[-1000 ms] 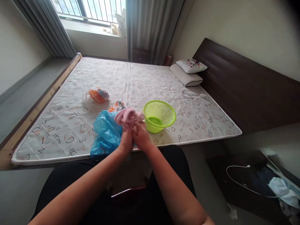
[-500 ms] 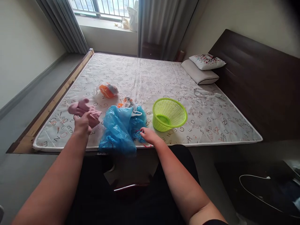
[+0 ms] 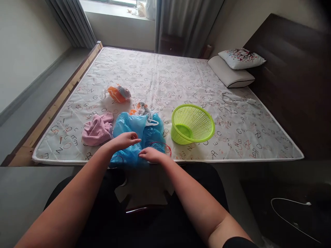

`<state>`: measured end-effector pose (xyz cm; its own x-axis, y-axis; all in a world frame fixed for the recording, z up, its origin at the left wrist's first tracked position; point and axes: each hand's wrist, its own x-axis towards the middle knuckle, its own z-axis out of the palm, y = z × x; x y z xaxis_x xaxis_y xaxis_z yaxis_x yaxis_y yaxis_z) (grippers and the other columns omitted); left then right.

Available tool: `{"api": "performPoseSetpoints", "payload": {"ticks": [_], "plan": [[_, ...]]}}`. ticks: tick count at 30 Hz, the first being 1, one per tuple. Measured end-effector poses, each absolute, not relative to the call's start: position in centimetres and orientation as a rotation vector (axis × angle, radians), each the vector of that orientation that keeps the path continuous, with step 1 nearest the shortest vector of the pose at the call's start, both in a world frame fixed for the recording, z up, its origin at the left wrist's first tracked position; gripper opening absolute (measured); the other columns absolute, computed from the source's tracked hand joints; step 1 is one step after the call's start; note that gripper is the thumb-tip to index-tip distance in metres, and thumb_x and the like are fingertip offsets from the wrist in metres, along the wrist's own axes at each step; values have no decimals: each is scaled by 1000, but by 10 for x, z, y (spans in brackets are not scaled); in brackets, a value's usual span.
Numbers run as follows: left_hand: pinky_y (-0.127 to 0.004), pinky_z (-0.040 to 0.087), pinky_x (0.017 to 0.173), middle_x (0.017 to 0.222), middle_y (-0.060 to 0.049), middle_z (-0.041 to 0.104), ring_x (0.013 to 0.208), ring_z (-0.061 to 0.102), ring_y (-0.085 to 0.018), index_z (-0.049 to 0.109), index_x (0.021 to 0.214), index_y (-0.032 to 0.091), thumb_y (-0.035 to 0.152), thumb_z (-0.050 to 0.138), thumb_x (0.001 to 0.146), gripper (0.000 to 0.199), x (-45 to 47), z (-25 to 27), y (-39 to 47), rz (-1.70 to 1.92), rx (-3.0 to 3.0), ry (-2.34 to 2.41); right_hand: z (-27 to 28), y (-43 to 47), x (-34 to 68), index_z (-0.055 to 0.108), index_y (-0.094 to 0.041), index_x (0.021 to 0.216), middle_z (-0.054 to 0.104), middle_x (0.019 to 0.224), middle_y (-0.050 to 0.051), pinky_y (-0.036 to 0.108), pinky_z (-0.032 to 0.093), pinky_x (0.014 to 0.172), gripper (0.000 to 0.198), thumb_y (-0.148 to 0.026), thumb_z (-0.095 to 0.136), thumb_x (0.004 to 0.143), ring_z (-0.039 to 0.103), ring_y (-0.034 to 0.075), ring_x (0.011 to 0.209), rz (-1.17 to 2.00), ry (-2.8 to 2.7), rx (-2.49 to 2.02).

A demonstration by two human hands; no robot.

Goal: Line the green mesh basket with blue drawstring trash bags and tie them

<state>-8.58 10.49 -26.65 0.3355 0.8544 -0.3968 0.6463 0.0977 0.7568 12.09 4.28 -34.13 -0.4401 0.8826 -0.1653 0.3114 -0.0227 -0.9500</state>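
Note:
A crumpled blue plastic bag [image 3: 126, 155] lies at the near edge of the mattress. Over its upper part hovers my left hand [image 3: 125, 139], fingers stretched out and thumb apart, with nothing visible in it. My right hand [image 3: 152, 155] has its fingertips pinched on the bag's right side. Beside that hand, a red string [image 3: 167, 148] trails across a second, darker blue bag [image 3: 155, 132]. The pink cloth [image 3: 97, 130] rests in a heap left of the bags. To the right stands a green plastic basket [image 3: 191, 125] with nothing visible inside.
Orange-and-clear plastic bags [image 3: 119, 93] lie farther back on the mattress [image 3: 160, 82], with another orange-and-white bundle [image 3: 141, 108] just behind the blue bags. Two pillows [image 3: 234, 72] and a white cable [image 3: 229, 100] are at the right. A wooden bed rail [image 3: 59, 100] runs along the left.
My left hand has let go of the pink cloth, now lying on the mattress, and moved right over the blue bag. My right hand has left the red string and shifted left to the bag.

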Motion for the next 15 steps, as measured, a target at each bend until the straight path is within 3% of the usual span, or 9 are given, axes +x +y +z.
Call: {"api": "performPoseSetpoints", "payload": {"ticks": [2,6,8,10,12,15], "plan": [[-33,53,69,85,-9,78,76,71,-27,79,88,21,66,80,79,46,-83,-263,102,310,1675,1304,-326,59,128,86,-22,102,79,86,2,29,56,63,24,-35,67,98,66,16,69,1629,-1648,-1172],[-42,58,101,130,-12,77,110,74,-32,77,125,23,59,88,75,62,-79,-261,97,627,1741,1297,-292,81,145,73,-25,141,78,115,6,32,64,82,49,-39,69,94,72,17,93,1806,-950,-991],[-47,54,111,131,-13,77,119,72,-36,77,126,24,50,90,73,61,-79,-262,98,705,1782,1397,-283,84,151,65,-29,150,74,130,6,33,66,85,59,-38,69,92,73,18,101,1752,-827,-984],[-49,55,107,113,-12,80,109,74,-36,78,116,23,42,84,78,43,-80,-264,102,709,1793,1512,-282,82,153,57,-33,154,65,149,7,34,66,86,64,-36,69,91,73,21,114,1685,-833,-1028],[-45,59,93,93,-9,77,89,74,-31,76,103,22,40,75,84,26,-82,-264,107,730,1717,1591,-288,79,152,55,-34,153,59,158,8,34,66,85,63,-35,68,92,71,22,121,1593,-904,-1135],[-35,60,73,86,-6,73,76,71,-24,71,98,20,49,72,89,30,-79,-261,112,867,1470,1554,-298,71,147,59,-26,139,67,140,11,38,64,87,49,-40,69,93,71,22,110,1379,-1048,-1356]]}}
